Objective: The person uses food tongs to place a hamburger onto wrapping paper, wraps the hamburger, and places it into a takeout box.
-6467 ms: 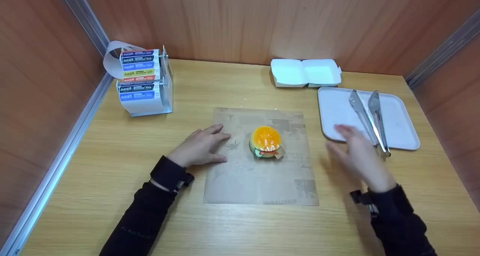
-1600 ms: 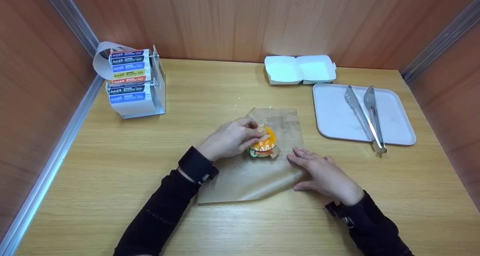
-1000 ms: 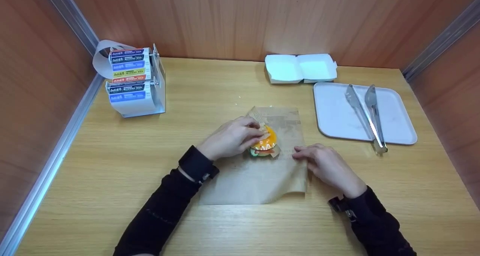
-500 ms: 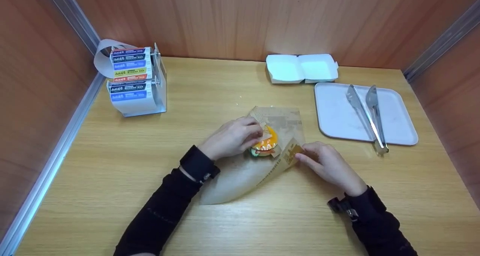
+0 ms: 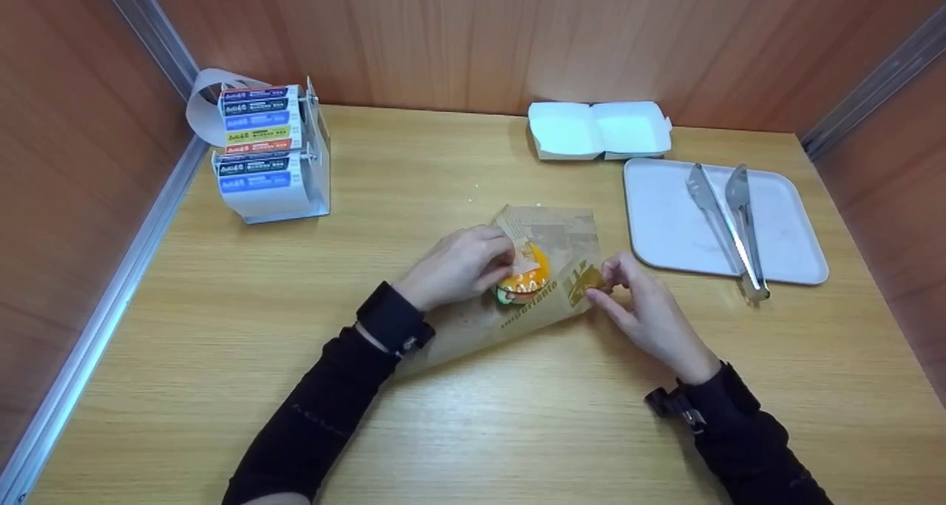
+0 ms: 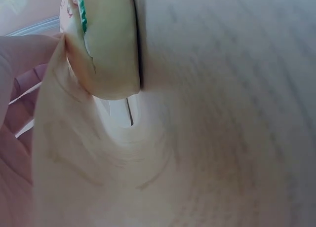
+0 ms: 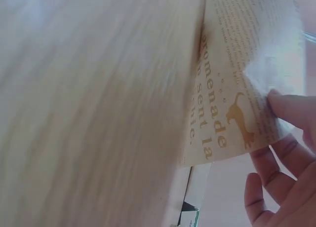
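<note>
A hamburger (image 5: 533, 276) with a glossy orange bun sits on a sheet of printed brown wrapping paper (image 5: 554, 224). My left hand (image 5: 465, 263) pinches the paper's left side, folded up over the bun's top. In the left wrist view that paper (image 6: 98, 153) curves up around the side of the burger (image 6: 106, 49). To the burger's right, my right hand (image 5: 647, 316) pinches the lifted near right corner of the sheet between thumb and fingers. The right wrist view shows this paper (image 7: 229, 89) raised, with lettering on its outer face.
A white tray (image 5: 658, 250) at the right carries metal tongs (image 5: 728, 224). Behind it stands an opened white clamshell box (image 5: 599, 131). On the left is a holder with label rolls (image 5: 270, 154). Wooden walls (image 5: 443, 39) enclose the table's back and sides.
The left side of the paper was folded over the burger. The right hand took the near right corner and brought it up and inward, so the near edge now runs slanted beside the burger.
</note>
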Available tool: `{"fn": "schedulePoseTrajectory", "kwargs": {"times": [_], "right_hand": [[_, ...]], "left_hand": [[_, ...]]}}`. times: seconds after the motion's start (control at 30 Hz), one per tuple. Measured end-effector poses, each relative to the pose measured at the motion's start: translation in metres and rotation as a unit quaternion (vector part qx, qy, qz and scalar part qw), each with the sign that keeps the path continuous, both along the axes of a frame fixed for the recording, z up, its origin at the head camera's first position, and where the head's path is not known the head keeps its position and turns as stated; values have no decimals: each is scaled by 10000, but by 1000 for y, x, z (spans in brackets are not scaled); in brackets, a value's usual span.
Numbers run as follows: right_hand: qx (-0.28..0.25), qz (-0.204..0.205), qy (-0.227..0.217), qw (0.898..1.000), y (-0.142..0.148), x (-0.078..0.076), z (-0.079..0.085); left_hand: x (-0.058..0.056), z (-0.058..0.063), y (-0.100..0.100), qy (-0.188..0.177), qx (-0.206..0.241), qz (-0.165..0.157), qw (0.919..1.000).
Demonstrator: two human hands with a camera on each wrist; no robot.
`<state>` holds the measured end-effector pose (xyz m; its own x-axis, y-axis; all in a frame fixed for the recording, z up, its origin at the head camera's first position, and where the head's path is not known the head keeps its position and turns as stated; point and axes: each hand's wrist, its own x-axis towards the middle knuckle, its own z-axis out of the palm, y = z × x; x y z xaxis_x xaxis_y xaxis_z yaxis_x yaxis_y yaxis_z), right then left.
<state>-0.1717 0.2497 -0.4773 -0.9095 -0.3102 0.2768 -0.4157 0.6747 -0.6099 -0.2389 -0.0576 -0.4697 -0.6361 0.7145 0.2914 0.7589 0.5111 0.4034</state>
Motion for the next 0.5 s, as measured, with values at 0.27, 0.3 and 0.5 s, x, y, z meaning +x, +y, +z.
{"fn": "schedulePoseTrajectory", "kwargs": {"times": [0.27, 0.3, 0.5], "right_hand": [[645, 488, 532, 9953, -11, -10, 8], [717, 536, 562, 9944, -12, -12, 9], [1040, 841, 782, 9879, -21, -23, 13]], "left_hand": [[-2, 2, -3, 112, 77, 50, 9999], [-2, 1, -3, 88, 103, 45, 9999], [-3, -1, -4, -2, 310, -5, 9995]]}}
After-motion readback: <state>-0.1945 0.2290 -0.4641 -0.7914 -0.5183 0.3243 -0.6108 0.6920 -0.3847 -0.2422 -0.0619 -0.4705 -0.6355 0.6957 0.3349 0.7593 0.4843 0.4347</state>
